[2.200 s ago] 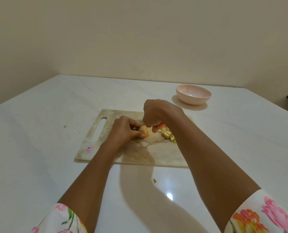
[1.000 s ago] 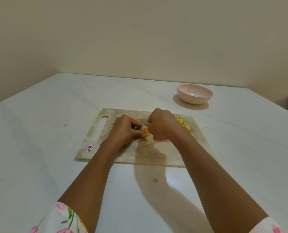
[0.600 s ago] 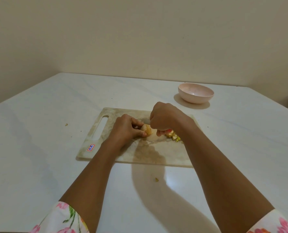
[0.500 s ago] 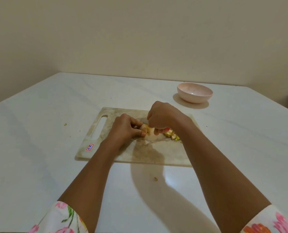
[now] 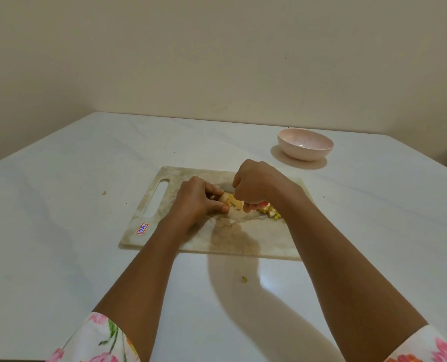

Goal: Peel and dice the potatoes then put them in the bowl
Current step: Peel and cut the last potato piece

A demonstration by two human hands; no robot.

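A peeled yellow potato piece [image 5: 231, 201] lies on the marbled cutting board [image 5: 217, 236]. My left hand [image 5: 199, 198] pinches it from the left with curled fingers. My right hand [image 5: 256, 185] grips a knife [image 5: 226, 188] with a red handle, its grey blade showing just behind the potato. A small heap of diced potato [image 5: 269, 211] lies on the board right of the piece, partly hidden under my right wrist. The pink bowl [image 5: 305, 143] stands at the far right of the table, with nothing seen inside it.
The board has a handle slot [image 5: 156, 195] on its left end and a small label [image 5: 142, 228] near its front left corner. Small scraps lie on the white table: one [image 5: 244, 279] in front of the board, another [image 5: 104, 193] to its left.
My right hand has kept working the knife at the potato piece, shifting slightly back and forth. The left hand stays holding the piece in place. The diced heap remains beside it.
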